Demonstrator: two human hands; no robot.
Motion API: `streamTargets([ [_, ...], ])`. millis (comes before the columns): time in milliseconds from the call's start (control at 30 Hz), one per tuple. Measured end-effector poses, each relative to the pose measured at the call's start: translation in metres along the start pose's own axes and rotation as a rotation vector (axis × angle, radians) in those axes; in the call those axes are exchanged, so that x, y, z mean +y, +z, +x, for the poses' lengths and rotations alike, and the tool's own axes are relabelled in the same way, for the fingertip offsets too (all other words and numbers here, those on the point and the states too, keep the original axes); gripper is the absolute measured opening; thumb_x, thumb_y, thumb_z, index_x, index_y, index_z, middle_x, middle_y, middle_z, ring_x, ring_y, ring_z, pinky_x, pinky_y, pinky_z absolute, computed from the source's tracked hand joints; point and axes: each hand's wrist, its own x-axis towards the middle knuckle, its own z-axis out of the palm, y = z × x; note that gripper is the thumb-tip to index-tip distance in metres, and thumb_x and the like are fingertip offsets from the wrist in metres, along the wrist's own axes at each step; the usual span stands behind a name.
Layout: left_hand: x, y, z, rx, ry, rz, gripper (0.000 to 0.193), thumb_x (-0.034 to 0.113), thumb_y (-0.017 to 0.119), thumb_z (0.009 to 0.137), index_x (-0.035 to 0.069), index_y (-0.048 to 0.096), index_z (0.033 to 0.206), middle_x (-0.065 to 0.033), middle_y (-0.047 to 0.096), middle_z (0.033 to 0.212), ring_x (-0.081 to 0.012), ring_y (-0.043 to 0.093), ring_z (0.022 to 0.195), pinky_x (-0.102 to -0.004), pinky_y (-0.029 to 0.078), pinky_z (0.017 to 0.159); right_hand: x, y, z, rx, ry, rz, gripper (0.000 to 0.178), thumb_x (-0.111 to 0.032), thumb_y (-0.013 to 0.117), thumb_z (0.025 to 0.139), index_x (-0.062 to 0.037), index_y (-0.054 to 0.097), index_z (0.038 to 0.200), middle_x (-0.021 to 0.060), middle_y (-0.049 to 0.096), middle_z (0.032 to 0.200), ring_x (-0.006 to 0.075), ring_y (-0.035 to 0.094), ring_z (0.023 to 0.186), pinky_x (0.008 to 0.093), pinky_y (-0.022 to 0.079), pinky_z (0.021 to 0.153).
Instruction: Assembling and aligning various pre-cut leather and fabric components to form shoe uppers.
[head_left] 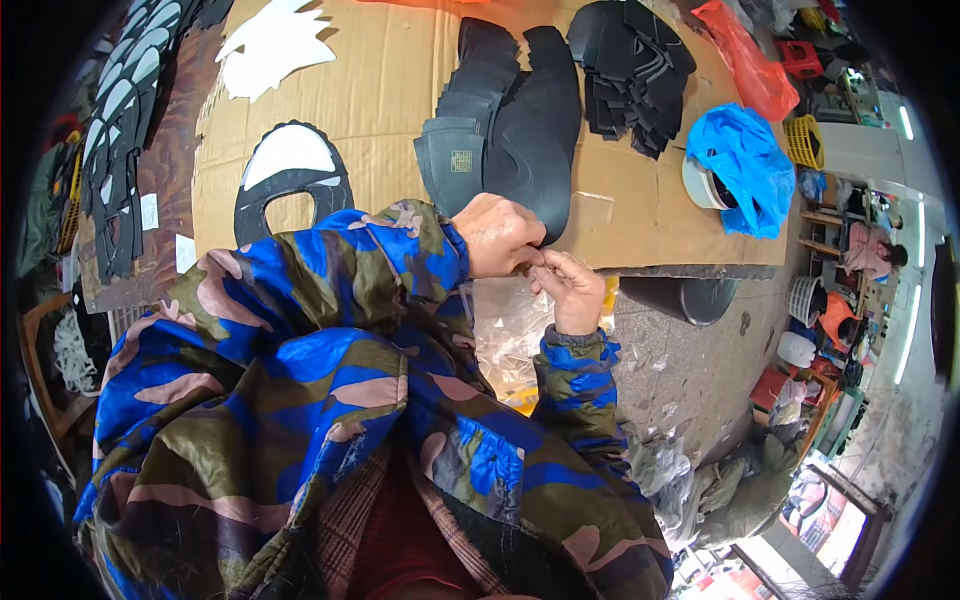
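My left hand (498, 235) is closed at the near edge of a cardboard-covered table (385, 70), by the lower end of a fanned stack of curved black sheet pieces (530, 140). My right hand (572, 292) meets its fingertips just past the table edge, thumb and fingers pinched together. Whatever lies between the fingers is too small or hidden to make out. A gold printed mark shows on one black piece beside my left hand. Left of my sleeve lies a black U-shaped shoe-upper piece (250, 205) with a white lining patch (290, 150).
Another pile of black cut pieces (640, 85) lies at the far right, near a white tub (703, 187) with a blue plastic bag (745, 165). White cut pieces (275, 50) lie far left. Below the table edge are clear plastic (510, 335) and a dark bin (690, 300).
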Motion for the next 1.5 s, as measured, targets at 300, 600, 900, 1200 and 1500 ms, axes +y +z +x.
streamTargets([
  [300, -0.011, -0.005, -0.001, -0.164, -0.005, -0.318, 0.012, 0.010, 0.070, 0.075, 0.001, 0.068, 0.084, -0.0155, 0.066, 0.081, -0.0340, 0.065, 0.075, -0.0400, 0.050, 0.064, 0.017, -0.001, -0.008, 0.011, -0.087, -0.049, 0.022, 0.012, 0.060, 0.083, 0.0087, 0.065, 0.105, 0.0115, 0.064, 0.085, 0.0138, 0.058, 0.068, 0.0254, 0.048, 0.061],
  [600, -0.007, -0.003, -0.015, -0.167, -0.100, -0.085, 0.015, 0.015, 0.072, 0.074, 0.002, 0.069, 0.081, -0.0166, 0.065, 0.076, -0.0363, 0.064, 0.073, -0.0422, 0.050, 0.064, -0.015, 0.025, -0.012, 0.036, -0.115, -0.474, 0.018, 0.006, 0.058, 0.086, 0.0060, 0.064, 0.103, 0.0078, 0.061, 0.078, 0.0118, 0.055, 0.064, 0.0262, 0.045, 0.059],
  [900, -0.020, -0.013, -0.019, 0.028, -0.893, -0.801, 0.011, 0.010, 0.066, 0.077, 0.001, 0.071, 0.078, -0.0109, 0.062, 0.058, -0.0206, 0.062, 0.051, -0.0320, 0.050, 0.046, 0.012, 0.019, -0.012, 0.137, -0.082, -0.193, 0.009, -0.008, 0.064, 0.090, 0.0018, 0.064, 0.090, 0.0027, 0.058, 0.068, 0.0067, 0.051, 0.059, 0.0225, 0.041, 0.055],
  [1200, -0.019, -0.014, -0.032, -0.048, -0.870, -0.867, 0.013, 0.015, 0.068, 0.084, 0.003, 0.071, 0.080, -0.0041, 0.060, 0.057, -0.0093, 0.057, 0.048, -0.0270, 0.045, 0.039, 0.017, 0.025, -0.014, 0.152, 0.069, -0.096, 0.021, -0.017, 0.065, 0.092, 0.0005, 0.062, 0.081, 0.0014, 0.058, 0.064, 0.0068, 0.051, 0.055, 0.0223, 0.040, 0.049],
  [1500, 0.005, 0.021, -0.027, 0.006, -0.171, -0.145, 0.012, 0.018, 0.068, 0.073, 0.007, 0.069, 0.076, -0.0129, 0.066, 0.070, -0.0340, 0.066, 0.071, -0.0430, 0.051, 0.063, 0.008, 0.008, -0.033, 0.176, 0.309, -0.166, 0.007, 0.000, 0.062, 0.087, 0.0009, 0.064, 0.094, 0.0026, 0.062, 0.073, 0.0062, 0.054, 0.056, 0.0198, 0.040, 0.046],
])
